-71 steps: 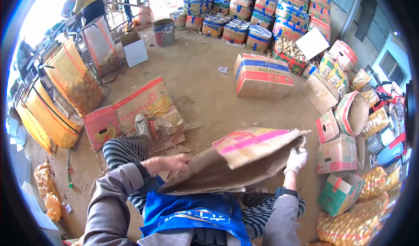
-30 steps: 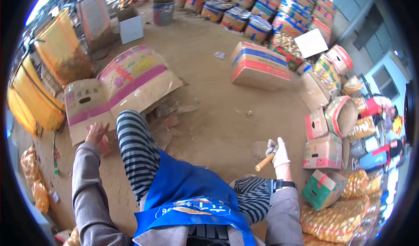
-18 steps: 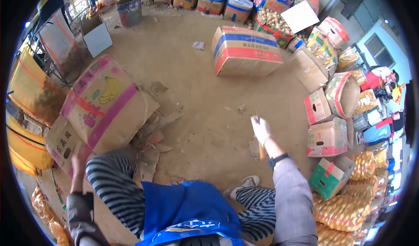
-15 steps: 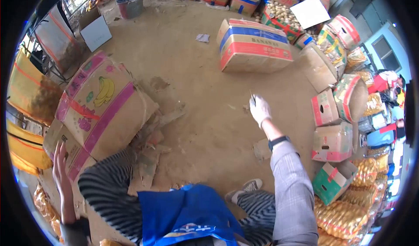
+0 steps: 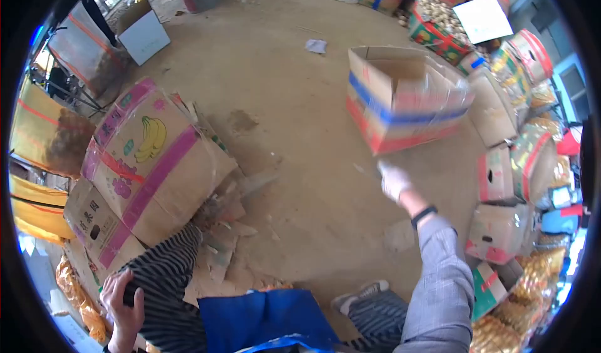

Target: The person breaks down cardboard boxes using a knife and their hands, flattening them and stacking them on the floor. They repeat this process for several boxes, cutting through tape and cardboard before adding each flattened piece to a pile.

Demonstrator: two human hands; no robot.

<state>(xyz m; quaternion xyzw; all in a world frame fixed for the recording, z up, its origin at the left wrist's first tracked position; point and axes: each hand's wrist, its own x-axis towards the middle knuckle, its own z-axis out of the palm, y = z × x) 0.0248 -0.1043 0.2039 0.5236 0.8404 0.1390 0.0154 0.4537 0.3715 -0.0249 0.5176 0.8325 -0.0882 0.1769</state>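
My gloved right hand (image 5: 393, 181) is near the tilted box (image 5: 400, 99) — grip too blurred to tell; left hand (image 5: 122, 303) lies loose on my knee (image 5: 164, 276).

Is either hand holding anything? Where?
Left hand rests empty on the striped knee. Right hand is by the lower corner of the banana box; blur hides any grip.

Matt cardboard banana box (image 5: 400, 96); white cloth glove (image 5: 393, 179); rough dirt floor (image 5: 288, 102).

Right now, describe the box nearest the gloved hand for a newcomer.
On the bare dirt floor, just beyond the gloved right hand, one cardboard box stands alone. What sets it apart from the cartons to its right: a blue band above a red one.
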